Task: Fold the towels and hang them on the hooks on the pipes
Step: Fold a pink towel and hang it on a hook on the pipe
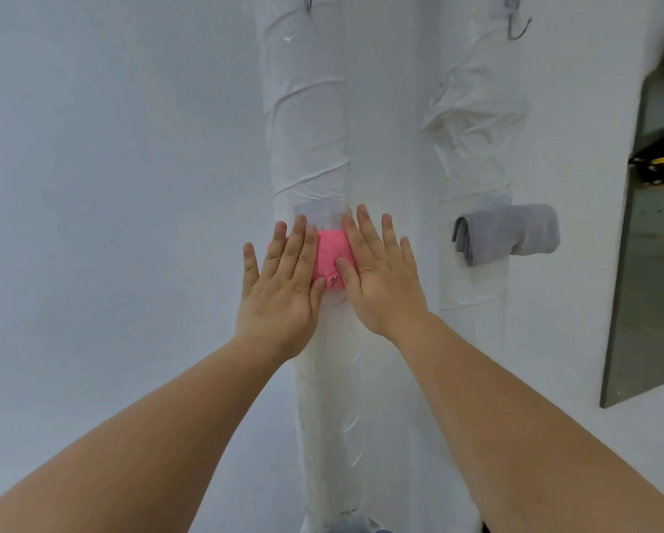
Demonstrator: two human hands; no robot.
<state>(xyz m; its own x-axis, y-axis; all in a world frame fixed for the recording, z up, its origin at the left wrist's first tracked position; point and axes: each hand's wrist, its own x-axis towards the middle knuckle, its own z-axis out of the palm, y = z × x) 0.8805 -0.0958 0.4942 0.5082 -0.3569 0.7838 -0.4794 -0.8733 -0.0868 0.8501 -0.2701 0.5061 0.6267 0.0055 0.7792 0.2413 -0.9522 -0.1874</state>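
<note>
From the head camera, a folded pink towel point(329, 257) hangs on the left pipe point(310, 121), a tall upright column wrapped in white sheeting and clear tape. The towel's long axis runs left to right across the pipe, at right angles to the pipe's own vertical run. A small metal hook tip point(333, 279) pokes out at the towel's lower edge, between the two thumbs.

Both hands lie flat against the towel, fingers spread and pointing up, palms toward the pipe. The left hand point(282, 286) covers the towel's left part, so only a sliver of pink shows past its fingers on the far left. The right hand point(380, 278) covers the right part, its thumb resting on the pink cloth just beside the hook tip. Neither hand is closed around anything; they press open-palmed, and the bare strip of towel shows in the gap between them.

On the right pipe point(476, 121), likewise wrapped, a folded grey towel point(509, 233) hangs at about the same height, also with its long axis horizontal, well apart from the hands. Higher up, an empty hook point(516, 26) shows on the right pipe, and what seems to be another hook point(308, 2) sits at the top edge on the left pipe, though it is cut off. A dark panel point(645, 263) leans at the far right.
</note>
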